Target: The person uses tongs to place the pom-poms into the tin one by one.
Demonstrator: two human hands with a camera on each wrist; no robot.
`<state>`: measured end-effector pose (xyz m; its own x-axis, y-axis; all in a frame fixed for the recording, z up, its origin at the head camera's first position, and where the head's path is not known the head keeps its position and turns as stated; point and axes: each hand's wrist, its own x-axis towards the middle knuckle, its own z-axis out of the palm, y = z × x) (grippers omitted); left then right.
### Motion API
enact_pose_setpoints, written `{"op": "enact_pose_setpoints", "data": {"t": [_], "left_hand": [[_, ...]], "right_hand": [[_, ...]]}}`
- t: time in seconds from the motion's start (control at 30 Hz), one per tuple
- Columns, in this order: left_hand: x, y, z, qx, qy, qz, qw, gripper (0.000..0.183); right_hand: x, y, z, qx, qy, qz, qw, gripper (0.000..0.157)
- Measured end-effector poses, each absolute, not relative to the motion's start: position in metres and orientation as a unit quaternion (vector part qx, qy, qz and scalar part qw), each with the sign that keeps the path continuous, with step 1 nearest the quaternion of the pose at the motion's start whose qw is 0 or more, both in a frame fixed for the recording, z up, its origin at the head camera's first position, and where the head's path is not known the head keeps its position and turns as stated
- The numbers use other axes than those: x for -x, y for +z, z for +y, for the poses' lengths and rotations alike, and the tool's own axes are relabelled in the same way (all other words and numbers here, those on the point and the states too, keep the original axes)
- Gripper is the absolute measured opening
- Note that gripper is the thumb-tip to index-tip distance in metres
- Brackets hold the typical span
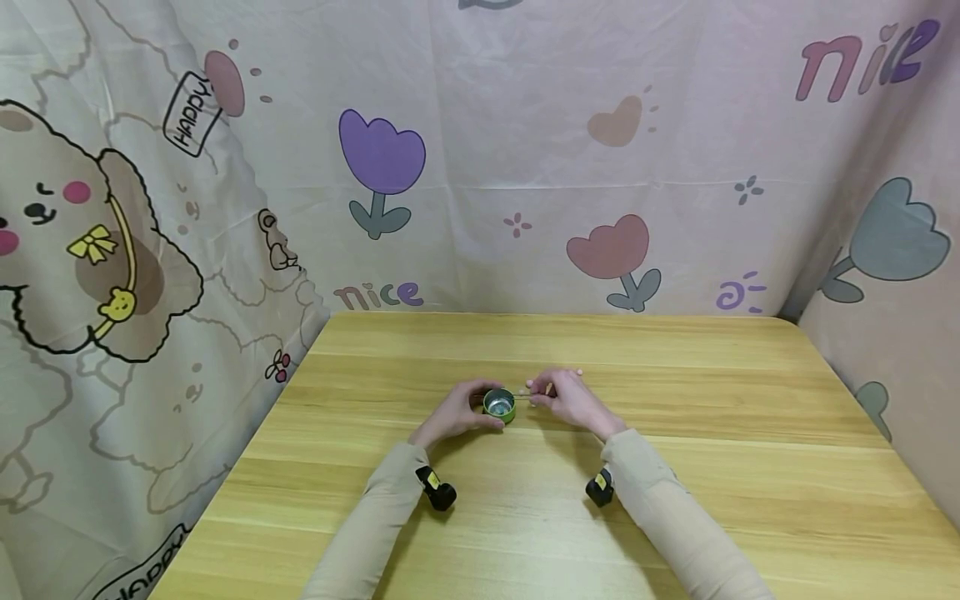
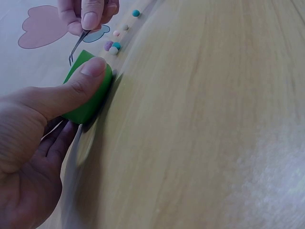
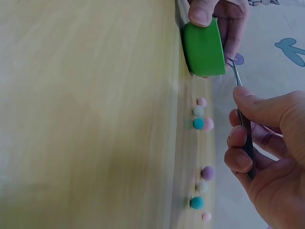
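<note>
My left hand (image 1: pixel 459 412) holds a small round green cup (image 3: pixel 205 50) with a silvery inside, thumb on the near side and fingers on the far side. The cup stands on the table in the middle of the head view. To its right, my right hand (image 1: pixel 573 400) pinches dark tweezers (image 3: pixel 248 143) between thumb and fingers. Their thin bent tips point left, close to the cup's open top. In the left wrist view the tips look slightly apart, and I see nothing between them. Small pompoms, teal (image 3: pixel 198 123), purple (image 3: pixel 207 172), pink and whitish, lie around my right hand.
The wooden table (image 1: pixel 510 533) reaches back to a printed cloth (image 1: pixel 480 167). Another cloth hangs along the left side. Black wrist cameras, one left (image 1: pixel 438 492) and one right (image 1: pixel 600 488), sit at the sleeve cuffs just above the tabletop.
</note>
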<state>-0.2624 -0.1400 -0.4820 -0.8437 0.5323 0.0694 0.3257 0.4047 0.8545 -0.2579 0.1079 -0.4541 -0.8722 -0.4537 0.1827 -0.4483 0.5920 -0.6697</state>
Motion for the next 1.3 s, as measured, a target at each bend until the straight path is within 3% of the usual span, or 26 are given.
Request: {"op": "enact_pose_setpoints", "data": {"t": [0.4, 0.67, 1.0, 1.3], "left_hand": [[0.261, -0.482, -0.14, -0.249, 0.482, 0.833, 0.11, 0.068], [0.262, -0.485, -0.141, -0.249, 0.482, 0.833, 0.107, 0.068], [0.244, -0.455, -0.137, -0.249, 0.491, 0.827, 0.113, 0.066], [0.259, -0.478, -0.139, -0.249, 0.483, 0.831, 0.117, 0.067]], "right_hand": [[0.249, -0.455, 0.139, 0.216, -0.412, 0.885, 0.021, 0.006], [0.245, -0.462, 0.175, 0.201, -0.388, 0.9, -0.001, 0.004], [0.247, -0.47, 0.2, 0.188, -0.343, 0.92, -0.037, 0.005], [0.247, -0.47, 0.204, 0.186, -0.322, 0.928, -0.019, 0.004]]}}
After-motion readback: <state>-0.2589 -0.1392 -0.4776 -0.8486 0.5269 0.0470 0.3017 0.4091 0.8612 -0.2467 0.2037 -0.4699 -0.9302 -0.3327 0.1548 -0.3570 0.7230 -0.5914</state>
